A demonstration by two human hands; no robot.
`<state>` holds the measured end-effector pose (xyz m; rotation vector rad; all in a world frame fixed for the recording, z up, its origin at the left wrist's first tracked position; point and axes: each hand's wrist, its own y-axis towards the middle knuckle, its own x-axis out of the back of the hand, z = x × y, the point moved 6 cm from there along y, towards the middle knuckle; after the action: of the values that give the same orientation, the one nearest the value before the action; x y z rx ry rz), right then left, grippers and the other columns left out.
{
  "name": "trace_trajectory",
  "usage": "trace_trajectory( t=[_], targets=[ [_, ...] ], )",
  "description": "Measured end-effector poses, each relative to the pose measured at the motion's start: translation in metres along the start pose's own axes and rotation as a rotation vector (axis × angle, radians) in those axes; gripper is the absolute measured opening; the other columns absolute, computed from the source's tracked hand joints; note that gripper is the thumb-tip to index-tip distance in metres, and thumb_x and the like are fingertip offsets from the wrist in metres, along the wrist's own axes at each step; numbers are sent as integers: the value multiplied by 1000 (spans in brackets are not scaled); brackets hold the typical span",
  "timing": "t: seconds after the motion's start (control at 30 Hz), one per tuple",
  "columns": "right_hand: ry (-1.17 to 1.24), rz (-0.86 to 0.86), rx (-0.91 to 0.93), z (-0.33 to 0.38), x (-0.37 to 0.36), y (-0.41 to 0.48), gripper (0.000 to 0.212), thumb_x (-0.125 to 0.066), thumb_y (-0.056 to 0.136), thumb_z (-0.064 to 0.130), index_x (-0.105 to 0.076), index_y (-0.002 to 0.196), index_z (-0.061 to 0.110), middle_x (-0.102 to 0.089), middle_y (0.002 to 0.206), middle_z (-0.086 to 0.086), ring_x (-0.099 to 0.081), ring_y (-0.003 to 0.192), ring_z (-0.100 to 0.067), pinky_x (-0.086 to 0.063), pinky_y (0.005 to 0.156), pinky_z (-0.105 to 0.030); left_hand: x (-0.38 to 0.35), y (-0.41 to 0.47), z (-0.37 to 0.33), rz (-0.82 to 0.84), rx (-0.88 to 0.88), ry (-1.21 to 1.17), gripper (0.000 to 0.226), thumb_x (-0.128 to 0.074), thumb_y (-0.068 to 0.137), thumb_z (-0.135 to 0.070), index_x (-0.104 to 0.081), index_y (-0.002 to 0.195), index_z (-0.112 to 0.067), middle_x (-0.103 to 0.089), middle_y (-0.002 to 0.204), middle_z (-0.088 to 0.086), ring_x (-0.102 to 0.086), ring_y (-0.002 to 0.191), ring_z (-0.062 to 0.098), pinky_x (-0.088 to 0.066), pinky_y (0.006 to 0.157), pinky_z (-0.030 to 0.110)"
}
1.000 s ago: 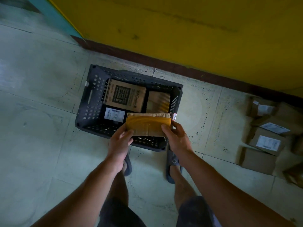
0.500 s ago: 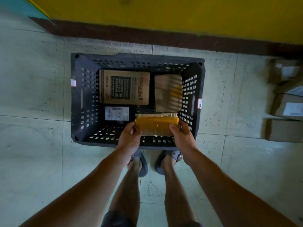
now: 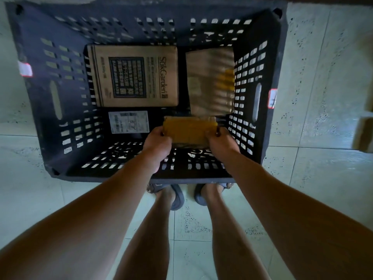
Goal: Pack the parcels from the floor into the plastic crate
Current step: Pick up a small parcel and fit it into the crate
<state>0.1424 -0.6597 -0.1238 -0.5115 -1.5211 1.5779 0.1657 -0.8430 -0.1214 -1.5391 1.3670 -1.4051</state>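
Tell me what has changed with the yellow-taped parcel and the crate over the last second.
The left hand and the right hand have lowered the yellow-taped parcel from above the near rim of the crate down inside it, toward the near right corner. Neither let go: each still grips one end. The printed box, the plain brown parcel and the labelled parcel lie as before.

We are looking down at what seems an indoor parcel-packing or storage spot; home or small depot, we cannot tell. Pale speckled floor tiles (image 3: 323, 178) are spreading all round. A dark perforated plastic crate (image 3: 279, 57) is sitting on them, holding a brown printed cardboard box (image 3: 135, 75) and a white-labelled dark parcel (image 3: 128, 122). More brown cardboard boxes (image 3: 363, 136) are lying on the floor at the right edge.
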Motion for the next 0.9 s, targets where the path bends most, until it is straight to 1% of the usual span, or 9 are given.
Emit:
trace_trajectory(
  t=[0.1,0.2,0.33,0.47,0.57,0.73,0.8,0.87,0.9],
  targets=[
    [-11,7,37,9,-13,3,38,-40,100,42,-43,132,21,-50,86,4,-47,66,-8,-32,51,-23,15,9,5,-32,18,2,25,-44,95,-12,-52,108,-32,-49,79,-4,-44,67,10,-37,61,27],
    [-15,-11,65,19,-25,9,42,-40,99,47,-45,132,23,-53,98,-2,-45,68,-6,-33,54,-23,30,18,10,-64,20,-32,17,-47,95,-19,-57,108,-24,-59,94,2,-54,84,16,-45,80,34],
    [-81,-94,114,27,-29,15,45,-35,99,51,-48,129,20,-47,82,7,-43,66,-6,-30,53,-22,35,25,12,-52,29,-98,13,-50,96,-27,-62,98,-25,-63,106,6,-58,100,20,-49,96,40],
    [-145,-99,134,27,-24,14,52,-34,97,56,-48,132,20,-51,96,1,-46,77,-14,-28,52,-19,36,28,11,-82,-21,-135,21,-49,97,-32,-57,78,-29,-61,89,-2,-57,87,12,-50,82,28],
    [-144,-114,118,27,-15,15,53,-33,95,61,-53,126,22,-53,100,-1,-48,82,-17,-30,54,-21,35,22,8,-123,-115,-98,25,-48,97,-37,-61,83,-21,-65,87,6,-58,80,15,-42,69,25],
    [-215,-87,113,40,-18,14,65,-21,93,69,-61,81,19,-60,76,-4,-55,67,-13,-33,53,-23,44,20,10,-139,-107,-119,30,-46,94,-52,-58,100,-25,-60,91,-6,-56,82,6,-44,67,24],
    [-195,-1,77,45,-29,12,67,-21,91,72,-61,90,18,-58,84,-5,-53,73,-10,-33,56,-23,45,20,14,-25,-88,-178,22,-54,92,-45,-51,105,-27,-56,94,-10,-55,87,5,-44,71,22],
    [-190,84,88,45,-41,10,68,-26,88,74,-61,108,20,-61,99,-9,-51,79,-10,-36,63,-27,46,21,22,33,-71,-123,33,-60,91,-29,-45,120,-26,-55,98,-10,-54,93,9,-44,79,26],
    [-187,95,102,43,-44,11,62,-32,88,74,-61,105,23,-63,101,-8,-51,75,-9,-40,66,-28,48,22,24,25,-66,-42,38,-60,91,-22,-43,125,-25,-54,96,-9,-53,91,11,-43,76,27]
  ],
)
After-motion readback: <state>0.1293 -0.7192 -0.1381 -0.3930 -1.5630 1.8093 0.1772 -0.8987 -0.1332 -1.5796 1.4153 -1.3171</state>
